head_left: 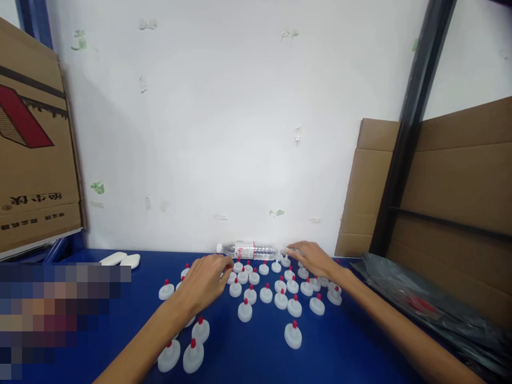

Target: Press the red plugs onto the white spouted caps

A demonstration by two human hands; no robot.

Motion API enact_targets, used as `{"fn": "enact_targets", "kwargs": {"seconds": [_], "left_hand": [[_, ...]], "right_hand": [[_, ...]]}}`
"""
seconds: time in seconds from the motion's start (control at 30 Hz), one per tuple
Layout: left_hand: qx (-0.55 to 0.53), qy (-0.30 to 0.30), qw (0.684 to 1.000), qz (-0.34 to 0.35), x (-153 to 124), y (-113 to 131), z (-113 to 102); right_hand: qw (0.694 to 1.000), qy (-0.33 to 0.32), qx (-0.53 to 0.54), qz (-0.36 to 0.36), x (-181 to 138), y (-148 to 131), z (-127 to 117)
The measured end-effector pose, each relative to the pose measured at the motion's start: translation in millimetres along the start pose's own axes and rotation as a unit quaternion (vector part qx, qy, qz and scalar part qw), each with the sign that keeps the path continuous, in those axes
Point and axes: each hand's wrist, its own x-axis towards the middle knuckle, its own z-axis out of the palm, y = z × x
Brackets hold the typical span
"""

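Many white round nozzle caps with red tips (245, 311) stand spread over the blue table. My left hand (206, 280) is among them, left of centre, with its fingers curled and closed. What its fingertips hold, if anything, is hidden behind the fingers. On the right, my right hand (314, 258) reaches in near the wall. Its thumb and fingers come together beside a white nozzle cap without a red tip (285, 261); whether they grip it or a small part above it is unclear. Another cap lacking red (276, 266) stands just to the left.
A clear plastic bottle (264, 252) lies along the wall behind the caps. Two white objects (130, 261) rest at the back left. Cardboard boxes (36, 176) rise on the left, cardboard sheets (366, 186) on the right. A dark plastic bag (424, 304) lies at the right edge.
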Motion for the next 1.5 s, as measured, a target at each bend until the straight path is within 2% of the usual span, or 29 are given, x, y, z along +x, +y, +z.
{"fn": "enact_targets", "kwargs": {"seconds": [0.13, 0.23, 0.33, 0.4, 0.53, 0.8, 0.93, 1.1, 1.17, 1.27, 1.4, 1.5], "left_hand": [[-0.109, 0.05, 0.992, -0.021, -0.4, 6.4, -3.4], [-0.201, 0.084, 0.975, -0.035, 1.0, 12.4, -4.5], [-0.328, 0.087, 0.939, -0.047, 2.7, 19.6, -2.6], [-0.408, 0.076, 0.909, -0.049, 2.9, 24.9, -0.9], [-0.497, 0.046, 0.866, -0.041, 0.9, 33.9, 1.3], [-0.514, 0.07, 0.853, -0.057, -0.4, 35.2, 7.1], [-0.498, 0.046, 0.864, -0.056, -0.3, 34.7, 4.6], [-0.331, 0.05, 0.942, 0.006, -1.8, 35.0, -4.2], [-0.269, 0.057, 0.961, 0.037, -2.1, 34.6, -5.5], [-0.217, 0.048, 0.974, 0.051, -2.1, 32.2, -5.1], [-0.162, 0.004, 0.986, 0.041, -1.9, 23.9, -8.0], [-0.037, -0.021, 0.999, 0.014, -0.9, 12.2, -11.6]], "right_hand": [[0.996, 0.07, 0.035, -0.044, 1.7, -34.2, -12.7], [0.989, 0.075, 0.072, -0.103, -3.7, -74.5, -17.2], [0.977, 0.056, 0.102, -0.178, -13.2, -110.8, -19.4], [0.971, 0.068, 0.119, -0.196, -18.9, -125.8, -20.5], [0.963, 0.065, 0.125, -0.229, -24.4, -134.3, -22.2], [0.965, 0.067, 0.122, -0.224, -25.2, -130.0, -20.9], [0.959, 0.08, 0.106, -0.249, -27.3, -132.2, -19.8], [0.959, 0.05, 0.061, -0.273, -28.1, -137.6, -17.8], [0.958, 0.041, 0.042, -0.28, -28.2, -140.0, -16.8], [0.956, 0.032, 0.03, -0.291, -28.8, -144.2, -15.2], [0.956, 0.013, 0.037, -0.29, -26.8, -146.4, -14.3], [0.97, 0.029, 0.005, -0.243, -19.8, -135.0, -15.8]]}}
